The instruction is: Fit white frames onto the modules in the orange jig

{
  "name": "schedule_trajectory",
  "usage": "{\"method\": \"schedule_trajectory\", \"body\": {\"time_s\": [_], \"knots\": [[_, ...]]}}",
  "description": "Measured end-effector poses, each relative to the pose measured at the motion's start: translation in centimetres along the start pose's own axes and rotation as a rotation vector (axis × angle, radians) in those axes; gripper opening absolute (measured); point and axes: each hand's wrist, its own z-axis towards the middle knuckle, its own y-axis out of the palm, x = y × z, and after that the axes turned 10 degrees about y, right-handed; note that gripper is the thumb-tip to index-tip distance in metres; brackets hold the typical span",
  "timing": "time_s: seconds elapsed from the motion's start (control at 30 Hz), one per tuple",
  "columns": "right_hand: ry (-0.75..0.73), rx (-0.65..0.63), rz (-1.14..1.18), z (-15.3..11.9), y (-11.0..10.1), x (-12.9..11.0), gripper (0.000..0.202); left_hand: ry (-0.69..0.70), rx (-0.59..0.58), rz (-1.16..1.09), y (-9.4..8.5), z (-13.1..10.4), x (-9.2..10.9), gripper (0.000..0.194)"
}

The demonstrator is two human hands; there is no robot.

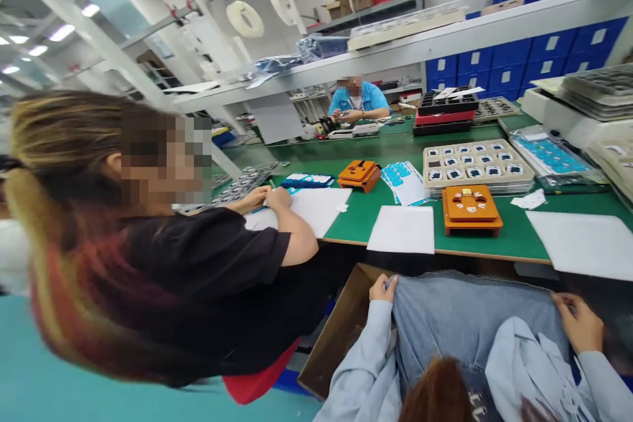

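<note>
A blue denim garment [459,306] is spread across my lap, its upper edge stretched between my hands. My left hand [383,289] is closed on the left corner of that edge, next to an open cardboard box [336,326]. At the opposite corner, my right hand [579,322] pinches the denim between thumb and fingers. Beyond the lap, on the green workbench [341,232], stands an orange fixture [471,208] with a white patterned top. White foam sheets lie to its left [401,229] and right [586,244].
A tray of white-and-dark parts [479,165] sits behind the fixture, near blue-printed sheets [405,183] and a second orange fixture [359,175]. A co-worker in black [212,283] sits close on my left. Another person in blue [363,102] works across the bench.
</note>
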Motion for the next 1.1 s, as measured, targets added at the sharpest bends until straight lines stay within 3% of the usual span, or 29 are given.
{"method": "schedule_trajectory", "body": {"time_s": [0.13,0.33,0.53,0.67,0.73,0.8,0.9,0.97,1.03,1.1], "knots": [[0.085,0.007,0.268,-1.8,0.4,-0.3,0.060,0.041,0.055,-0.061,0.3,-0.7,1.1,0.031],[0.115,0.036,0.387,-2.3,-0.5,-0.8,0.065,0.078,0.031,-0.120,-0.4,-0.1,2.7,0.034],[0.142,-0.059,0.341,-3.9,-2.4,-0.7,0.053,0.122,-0.107,-0.169,-3.5,-0.3,4.1,0.047],[0.105,-0.123,0.186,-5.2,-4.3,-1.5,0.054,0.180,-0.271,-0.235,-6.8,-0.8,5.7,0.053],[0.047,-0.183,0.146,-5.9,-5.4,-3.7,0.055,0.228,-0.373,-0.282,-9.1,-0.7,7.0,0.053],[-0.083,-0.375,0.117,-6.6,-6.5,-7.4,0.048,0.324,-0.543,-0.357,-11.9,0.2,8.8,0.050],[-0.396,-0.719,0.016,-6.9,-7.9,-15.0,0.030,0.500,-0.474,-0.402,-15.6,3.9,12.5,0.040],[-0.602,-0.811,0.018,-6.0,-8.4,-20.1,0.024,0.504,-0.406,-0.300,-16.7,8.3,15.3,0.042],[-0.758,-0.752,0.118,-4.0,-8.2,-24.3,0.026,0.374,-0.325,-0.088,-16.3,13.9,17.9,0.039],[-0.788,-0.512,0.223,-1.2,-7.1,-26.9,0.037,0.281,-0.235,0.104,-14.4,19.6,19.7,0.036]]}}
